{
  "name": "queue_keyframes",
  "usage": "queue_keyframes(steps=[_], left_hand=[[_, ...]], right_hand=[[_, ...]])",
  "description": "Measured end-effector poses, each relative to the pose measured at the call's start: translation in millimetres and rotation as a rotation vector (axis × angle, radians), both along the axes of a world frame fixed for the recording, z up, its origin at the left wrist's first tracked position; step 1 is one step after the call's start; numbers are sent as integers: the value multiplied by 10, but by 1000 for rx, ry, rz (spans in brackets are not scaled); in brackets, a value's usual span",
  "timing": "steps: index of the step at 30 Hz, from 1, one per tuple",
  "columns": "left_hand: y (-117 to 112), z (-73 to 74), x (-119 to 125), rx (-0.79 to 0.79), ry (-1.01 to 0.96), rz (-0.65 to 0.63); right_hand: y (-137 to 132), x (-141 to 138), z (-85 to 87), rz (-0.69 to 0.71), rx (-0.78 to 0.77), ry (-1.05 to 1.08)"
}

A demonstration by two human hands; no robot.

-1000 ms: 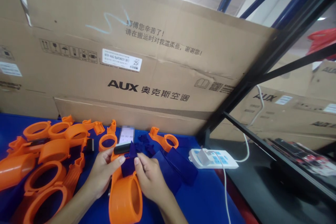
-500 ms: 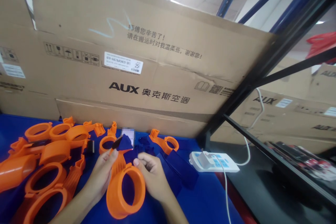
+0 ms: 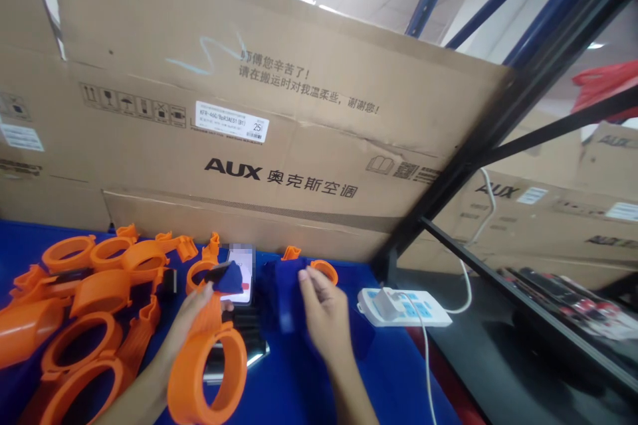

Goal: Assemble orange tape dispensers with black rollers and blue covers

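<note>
My left hand [image 3: 192, 315] grips an orange plastic ring part [image 3: 208, 365] by its stem, with a dark blue piece [image 3: 230, 277] fitted at the stem's top. The ring hangs low in front of me. My right hand [image 3: 321, 312] reaches forward over the blue table [image 3: 393, 385] and pinches a dark blue flat plastic piece [image 3: 286, 295], which is blurred by motion. Behind it lies another orange ring part [image 3: 323, 270].
Several orange ring parts [image 3: 94, 285] are heaped at the left. A phone [image 3: 240, 265] leans near the big AUX cardboard box [image 3: 279, 126]. A white power strip [image 3: 403, 305] with a cable lies at the right, beside a black shelf frame [image 3: 478, 146].
My right hand let go of the ring part and moved forward to a blue piece. My left hand swung the ring down and to the left.
</note>
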State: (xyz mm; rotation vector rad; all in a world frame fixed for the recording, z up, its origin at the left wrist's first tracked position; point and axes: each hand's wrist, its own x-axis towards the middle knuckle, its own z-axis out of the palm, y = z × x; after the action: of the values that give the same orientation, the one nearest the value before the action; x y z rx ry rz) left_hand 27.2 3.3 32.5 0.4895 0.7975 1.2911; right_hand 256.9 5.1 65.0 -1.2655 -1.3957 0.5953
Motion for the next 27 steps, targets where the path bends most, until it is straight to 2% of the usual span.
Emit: queue_keyframes(steps=[4,6,9,12,14,18,22,27], left_hand=[[-7,-3,1,49,8,-57],[-27,34,24,58,-7,-46],[-45,65,55,-14,-30,65],[-39,38,61,-65,-31,116],[-25,2,54,-57,-25,117],[7,-64,41,-33,-30,139],[19,-113,43,-26,-15,132],[-25,-76,47,-3,13,119]], right_hand=[[51,481,61,-368,45,-271],[41,635,70,-479,-3,-463],[-4,732,85,-571,-145,-644],[-37,742,101,-536,-323,-781],[-37,733,105,-479,-387,-874],[-18,702,97,-475,-398,-1002],[-10,677,62,-450,-413,-1012],[0,689,-4,-425,-367,-984]])
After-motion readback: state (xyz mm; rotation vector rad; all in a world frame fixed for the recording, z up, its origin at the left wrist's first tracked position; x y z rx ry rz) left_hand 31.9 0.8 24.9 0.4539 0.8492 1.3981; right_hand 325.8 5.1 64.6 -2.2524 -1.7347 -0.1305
